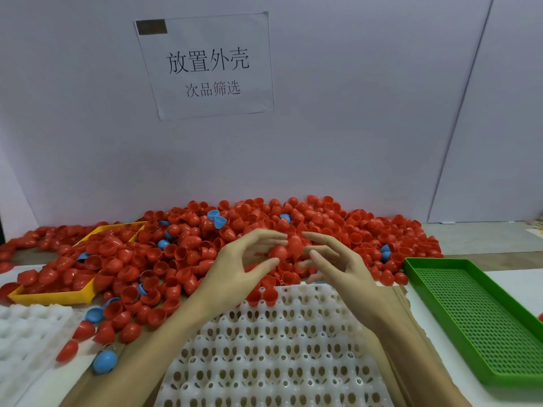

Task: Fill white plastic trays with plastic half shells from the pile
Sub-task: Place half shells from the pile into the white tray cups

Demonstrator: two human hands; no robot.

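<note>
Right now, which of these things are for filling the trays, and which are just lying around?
For the job:
- pile of red half shells
- white tray in front, with two shells in its far row
- second white tray
- left hand and right hand, holding red shells between them

Just lying about:
- green mesh tray
- yellow tray
- paper sign
- blue shells

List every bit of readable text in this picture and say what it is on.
"放置外壳": large characters on the white paper sheet stuck to the wall.
"次品筛选": smaller line beneath it, same sheet.
The dark patch at the sheet's top left corner shows no readable text.
Nothing else carries text.
</note>
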